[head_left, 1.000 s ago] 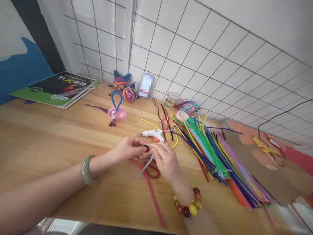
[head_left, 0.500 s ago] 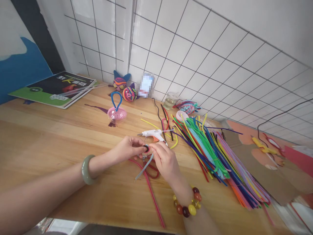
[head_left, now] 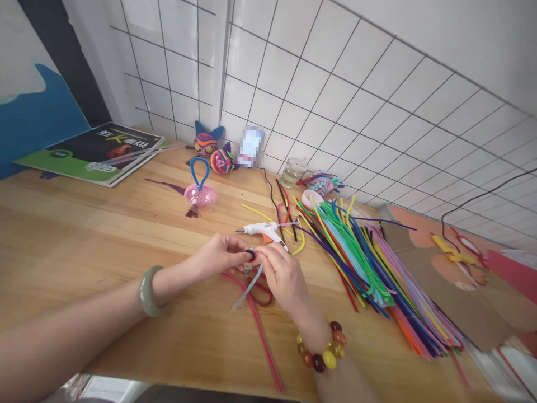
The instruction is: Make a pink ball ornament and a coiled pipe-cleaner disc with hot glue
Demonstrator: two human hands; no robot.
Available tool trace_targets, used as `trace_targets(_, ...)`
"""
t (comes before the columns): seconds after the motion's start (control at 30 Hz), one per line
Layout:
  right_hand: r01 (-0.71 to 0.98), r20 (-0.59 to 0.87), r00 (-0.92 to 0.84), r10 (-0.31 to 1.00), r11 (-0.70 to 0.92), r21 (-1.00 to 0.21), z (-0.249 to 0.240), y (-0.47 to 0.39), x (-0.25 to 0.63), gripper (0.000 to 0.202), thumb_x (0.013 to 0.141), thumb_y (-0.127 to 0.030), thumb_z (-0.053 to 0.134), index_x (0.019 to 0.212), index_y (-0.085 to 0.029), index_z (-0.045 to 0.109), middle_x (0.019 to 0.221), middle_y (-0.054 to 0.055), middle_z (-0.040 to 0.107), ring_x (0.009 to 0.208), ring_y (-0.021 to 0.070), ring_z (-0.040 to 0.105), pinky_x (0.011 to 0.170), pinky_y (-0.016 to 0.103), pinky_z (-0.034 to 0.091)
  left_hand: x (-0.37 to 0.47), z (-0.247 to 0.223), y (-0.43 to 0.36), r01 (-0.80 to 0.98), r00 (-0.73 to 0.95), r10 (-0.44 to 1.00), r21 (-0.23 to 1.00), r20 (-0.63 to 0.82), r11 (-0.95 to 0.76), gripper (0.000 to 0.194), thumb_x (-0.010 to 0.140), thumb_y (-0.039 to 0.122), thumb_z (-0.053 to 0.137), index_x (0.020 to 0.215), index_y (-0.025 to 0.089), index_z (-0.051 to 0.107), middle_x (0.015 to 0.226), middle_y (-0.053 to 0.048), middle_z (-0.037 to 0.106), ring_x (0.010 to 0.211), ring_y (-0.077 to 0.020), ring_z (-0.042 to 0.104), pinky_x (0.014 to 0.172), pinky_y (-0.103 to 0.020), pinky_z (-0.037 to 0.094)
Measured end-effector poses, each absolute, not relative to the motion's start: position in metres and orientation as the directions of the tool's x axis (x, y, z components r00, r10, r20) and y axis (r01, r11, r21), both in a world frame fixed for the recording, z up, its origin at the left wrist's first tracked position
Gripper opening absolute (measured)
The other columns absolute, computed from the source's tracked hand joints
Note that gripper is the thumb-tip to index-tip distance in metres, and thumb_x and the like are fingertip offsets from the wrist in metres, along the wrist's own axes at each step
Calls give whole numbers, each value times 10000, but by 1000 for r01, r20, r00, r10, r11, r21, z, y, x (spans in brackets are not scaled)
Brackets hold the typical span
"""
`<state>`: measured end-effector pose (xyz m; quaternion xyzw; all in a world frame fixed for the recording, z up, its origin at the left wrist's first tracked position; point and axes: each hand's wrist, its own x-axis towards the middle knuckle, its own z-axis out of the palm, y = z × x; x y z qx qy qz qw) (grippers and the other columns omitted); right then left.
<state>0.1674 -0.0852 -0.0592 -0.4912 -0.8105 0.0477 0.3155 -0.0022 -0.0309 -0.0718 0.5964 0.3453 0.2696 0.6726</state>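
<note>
My left hand [head_left: 226, 253] pinches a small coil of black and pink pipe cleaner [head_left: 251, 255] between thumb and fingers. My right hand [head_left: 282, 272] meets it from the right, its fingertips closed on a light grey-blue pipe cleaner [head_left: 247, 289] whose free end hangs down to the left. The fingers hide where it joins the coil. Under the hands lie red-handled scissors [head_left: 264, 295], partly covered. A long pink-red pipe cleaner [head_left: 264, 341] runs toward the table's front edge. Just beyond my fingers rests a white glue gun [head_left: 262, 228] with an orange trigger.
Bundles of coloured pipe cleaners [head_left: 356, 252] spread to the right. A pink clear ball [head_left: 201, 195] with a blue loop stands at the back left. Behind are finished striped ornaments [head_left: 222, 160], a phone [head_left: 250, 146], and a glass jar [head_left: 292, 172]. Books [head_left: 92, 154] lie far left.
The hands stay almost in place, with only a slight shift of the fingers at the coil. The hanging end of the grey-blue pipe cleaner has barely moved.
</note>
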Motion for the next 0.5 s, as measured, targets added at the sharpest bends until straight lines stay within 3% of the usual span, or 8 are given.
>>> trace_targets(0.5,775,466,-311,829,505,-381,-59,-86,167,231,884,-150,360,973,-171,572,853,78,596,821,176,585,742,305,488,-2,-71,-31,60,609,778,987,-154,149,188,684,323,635,734,142,644,588,-2,642,517,-109,573,476,-189,437)
